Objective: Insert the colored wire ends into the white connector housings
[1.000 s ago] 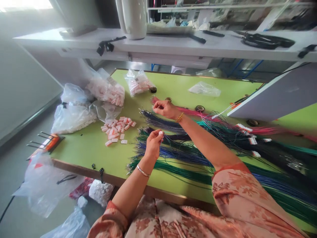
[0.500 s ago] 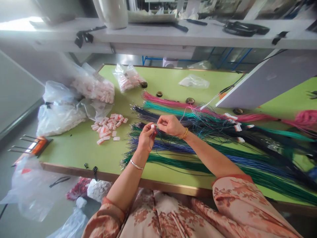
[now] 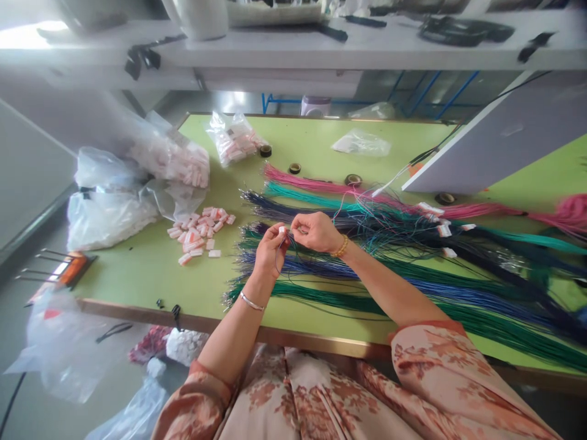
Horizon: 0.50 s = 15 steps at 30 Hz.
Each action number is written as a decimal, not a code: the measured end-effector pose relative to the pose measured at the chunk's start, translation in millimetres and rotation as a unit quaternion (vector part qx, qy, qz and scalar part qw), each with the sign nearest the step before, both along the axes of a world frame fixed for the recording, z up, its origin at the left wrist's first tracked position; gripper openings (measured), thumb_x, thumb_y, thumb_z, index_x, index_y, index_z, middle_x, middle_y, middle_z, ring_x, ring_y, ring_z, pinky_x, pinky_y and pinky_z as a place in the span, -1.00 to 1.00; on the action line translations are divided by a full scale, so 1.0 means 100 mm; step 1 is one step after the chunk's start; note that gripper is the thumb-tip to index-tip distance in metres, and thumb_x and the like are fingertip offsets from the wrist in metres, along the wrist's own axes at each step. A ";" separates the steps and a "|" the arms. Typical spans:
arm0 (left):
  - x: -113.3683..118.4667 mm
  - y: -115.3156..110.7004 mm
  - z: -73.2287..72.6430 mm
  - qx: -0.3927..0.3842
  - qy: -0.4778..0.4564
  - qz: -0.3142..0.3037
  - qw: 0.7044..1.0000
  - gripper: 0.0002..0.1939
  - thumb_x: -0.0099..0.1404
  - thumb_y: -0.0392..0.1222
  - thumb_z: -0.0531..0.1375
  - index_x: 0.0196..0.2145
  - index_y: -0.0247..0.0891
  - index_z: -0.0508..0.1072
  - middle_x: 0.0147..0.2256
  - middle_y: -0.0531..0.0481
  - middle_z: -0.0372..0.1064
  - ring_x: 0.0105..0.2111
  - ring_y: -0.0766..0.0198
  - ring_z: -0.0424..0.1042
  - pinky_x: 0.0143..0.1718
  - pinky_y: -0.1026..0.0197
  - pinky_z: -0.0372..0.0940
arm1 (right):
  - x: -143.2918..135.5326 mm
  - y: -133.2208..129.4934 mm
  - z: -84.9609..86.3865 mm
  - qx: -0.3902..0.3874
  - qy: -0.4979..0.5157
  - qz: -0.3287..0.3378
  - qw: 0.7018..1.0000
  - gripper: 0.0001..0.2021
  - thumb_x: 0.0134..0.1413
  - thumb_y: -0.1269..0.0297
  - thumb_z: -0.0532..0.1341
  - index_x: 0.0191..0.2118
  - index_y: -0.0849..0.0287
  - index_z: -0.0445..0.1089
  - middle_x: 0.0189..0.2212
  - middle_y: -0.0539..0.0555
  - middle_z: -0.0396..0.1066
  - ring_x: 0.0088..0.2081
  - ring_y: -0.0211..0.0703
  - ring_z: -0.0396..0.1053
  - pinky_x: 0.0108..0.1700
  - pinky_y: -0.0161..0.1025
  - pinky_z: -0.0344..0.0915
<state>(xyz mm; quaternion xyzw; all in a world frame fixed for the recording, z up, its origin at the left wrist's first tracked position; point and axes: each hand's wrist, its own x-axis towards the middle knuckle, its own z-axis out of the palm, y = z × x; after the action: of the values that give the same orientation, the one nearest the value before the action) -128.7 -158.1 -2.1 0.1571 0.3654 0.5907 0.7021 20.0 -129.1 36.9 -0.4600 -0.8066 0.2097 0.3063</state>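
Between the thumb and fingers of my left hand (image 3: 270, 249) is a small white connector housing (image 3: 282, 230), with a few thin wires hanging from it. Right beside it, my right hand (image 3: 316, 232) is closed in a pinch on a thin wire, its end close to the housing; whether it is inside cannot be seen. Under both hands lie bundles of wires with metal tips, among them navy, blue wires (image 3: 302, 266) and green wires (image 3: 316, 297). To the left is a loose pile of white and orange connector housings (image 3: 197, 234).
Plastic bags of housings (image 3: 172, 162) stand at the table's back left. Pink wires (image 3: 307, 181) run along the back near black tape rolls (image 3: 353, 179). A grey partition panel (image 3: 486, 134) rises at the right. An orange pronged holder (image 3: 68, 269) sits at the left edge.
The view has shifted slightly. My hands stay together at the housing, the right fingers turning a little at the wire.
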 end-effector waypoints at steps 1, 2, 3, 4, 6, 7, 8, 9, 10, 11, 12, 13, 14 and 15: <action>0.00 0.00 0.00 0.002 0.003 -0.001 1.000 -0.75 0.04 -0.39 0.37 -0.29 -0.29 0.48 -0.38 0.08 0.39 -0.45 0.49 0.34 -0.34 0.39 0.26 | 0.00 0.00 0.00 0.001 -0.003 -0.002 1.000 -0.88 -0.07 0.29 0.17 -0.50 0.19 0.39 -0.69 -0.10 0.21 -0.61 -0.38 0.02 -0.48 -0.37 -0.01; 0.00 0.00 -0.01 0.004 0.006 -0.002 1.000 -0.75 0.04 -0.38 0.37 -0.29 -0.29 0.48 -0.38 0.08 0.40 -0.45 0.49 0.34 -0.34 0.39 0.25 | 0.01 0.00 0.00 0.002 -0.006 -0.004 1.000 -0.88 -0.06 0.29 0.17 -0.50 0.19 0.39 -0.69 -0.10 0.21 -0.61 -0.38 0.03 -0.48 -0.37 -0.01; 0.00 0.00 -0.01 0.004 0.011 -0.002 1.000 -0.75 0.03 -0.37 0.38 -0.29 -0.28 0.48 -0.38 0.08 0.40 -0.45 0.49 0.34 -0.34 0.39 0.25 | 0.01 0.00 0.00 0.003 -0.009 -0.005 1.000 -0.88 -0.06 0.29 0.17 -0.49 0.19 0.39 -0.68 -0.09 0.22 -0.61 -0.38 0.03 -0.48 -0.37 -0.01; 0.00 0.00 -0.01 0.003 0.016 -0.001 1.000 -0.74 0.02 -0.37 0.39 -0.29 -0.27 0.49 -0.38 0.09 0.41 -0.45 0.49 0.35 -0.34 0.38 0.25 | 0.01 0.00 -0.01 0.005 -0.013 -0.006 1.000 -0.88 -0.05 0.29 0.17 -0.49 0.19 0.40 -0.68 -0.09 0.23 -0.61 -0.37 0.04 -0.48 -0.37 -0.02; 0.01 0.00 -0.01 0.001 0.025 0.003 1.000 -0.72 -0.01 -0.35 0.41 -0.30 -0.27 0.49 -0.38 0.09 0.42 -0.44 0.49 0.36 -0.34 0.38 0.25 | 0.01 0.00 -0.02 0.010 -0.020 -0.004 1.000 -0.88 -0.04 0.28 0.17 -0.48 0.19 0.40 -0.68 -0.09 0.24 -0.61 -0.37 0.05 -0.48 -0.36 -0.02; 0.02 -0.01 -0.01 0.001 0.029 0.006 1.000 -0.71 -0.03 -0.34 0.42 -0.31 -0.27 0.49 -0.39 0.09 0.42 -0.44 0.48 0.36 -0.34 0.38 0.24 | 0.01 0.01 -0.04 0.010 -0.023 -0.001 1.000 -0.87 -0.03 0.28 0.17 -0.48 0.19 0.40 -0.67 -0.08 0.25 -0.61 -0.37 0.06 -0.48 -0.36 -0.02; 0.03 -0.02 -0.01 0.002 0.034 0.009 0.999 -0.69 -0.06 -0.34 0.43 -0.31 -0.27 0.50 -0.39 0.09 0.43 -0.43 0.47 0.37 -0.33 0.38 0.24 | 0.00 0.01 -0.06 0.012 -0.024 0.002 1.000 -0.87 -0.02 0.28 0.17 -0.47 0.19 0.40 -0.67 -0.08 0.26 -0.61 -0.37 0.07 -0.47 -0.36 -0.02; 0.03 -0.02 -0.02 0.006 0.041 0.013 0.999 -0.68 -0.08 -0.33 0.44 -0.32 -0.27 0.50 -0.40 0.09 0.43 -0.42 0.47 0.38 -0.32 0.37 0.24 | -0.01 0.01 -0.08 0.014 -0.025 0.007 1.000 -0.87 -0.01 0.28 0.16 -0.47 0.19 0.40 -0.66 -0.07 0.27 -0.61 -0.36 0.09 -0.47 -0.36 -0.01; 0.04 -0.03 -0.02 0.012 0.049 0.017 0.999 -0.67 -0.09 -0.32 0.45 -0.33 -0.28 0.49 -0.40 0.09 0.44 -0.41 0.46 0.38 -0.29 0.36 0.25 | -0.02 0.01 -0.10 0.018 -0.029 0.011 0.999 -0.87 0.00 0.29 0.16 -0.46 0.19 0.40 -0.66 -0.07 0.29 -0.60 -0.35 0.10 -0.47 -0.36 -0.01; 0.05 -0.04 -0.03 0.017 0.059 0.020 0.998 -0.66 -0.11 -0.32 0.46 -0.34 -0.28 0.49 -0.41 0.10 0.44 -0.40 0.45 0.39 -0.27 0.35 0.25 | -0.03 0.01 -0.12 0.025 -0.035 0.013 0.999 -0.88 0.01 0.29 0.16 -0.46 0.19 0.39 -0.65 -0.05 0.30 -0.59 -0.34 0.12 -0.46 -0.35 0.00; 0.05 -0.04 -0.04 0.021 0.068 0.025 0.997 -0.66 -0.12 -0.31 0.46 -0.35 -0.28 0.49 -0.41 0.10 0.45 -0.39 0.45 0.39 -0.25 0.33 0.25 | -0.04 0.00 -0.14 0.033 -0.044 0.014 0.998 -0.88 0.02 0.30 0.15 -0.45 0.18 0.39 -0.63 -0.04 0.32 -0.58 -0.33 0.15 -0.45 -0.35 0.00; 0.05 -0.04 -0.05 0.022 0.075 0.030 0.997 -0.66 -0.13 -0.31 0.47 -0.36 -0.29 0.49 -0.42 0.10 0.45 -0.38 0.44 0.39 -0.23 0.33 0.26 | -0.04 0.00 -0.16 0.041 -0.053 0.013 0.998 -0.87 0.04 0.30 0.15 -0.44 0.18 0.39 -0.61 -0.01 0.35 -0.56 -0.31 0.18 -0.44 -0.34 0.01; 0.05 -0.04 -0.06 0.020 0.078 0.036 0.996 -0.66 -0.14 -0.32 0.47 -0.37 -0.29 0.49 -0.42 0.10 0.45 -0.38 0.44 0.39 -0.21 0.32 0.25 | -0.04 0.00 -0.18 0.046 -0.061 0.014 0.997 -0.87 0.07 0.30 0.14 -0.42 0.18 0.39 -0.58 0.01 0.38 -0.55 -0.29 0.21 -0.43 -0.33 0.02; 0.05 -0.03 -0.06 0.015 0.077 0.042 0.996 -0.66 -0.14 -0.32 0.46 -0.37 -0.30 0.49 -0.42 0.10 0.45 -0.38 0.44 0.39 -0.20 0.31 0.25 | -0.04 -0.01 -0.19 0.048 -0.066 0.015 0.997 -0.87 0.09 0.29 0.13 -0.40 0.18 0.39 -0.55 0.03 0.41 -0.53 -0.28 0.24 -0.41 -0.33 0.04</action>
<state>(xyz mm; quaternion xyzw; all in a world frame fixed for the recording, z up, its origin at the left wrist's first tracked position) -123.6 -161.6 -8.2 0.1973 0.4156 0.6111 0.6441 16.3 -129.8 18.3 -0.4451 -0.8410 0.1444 0.2715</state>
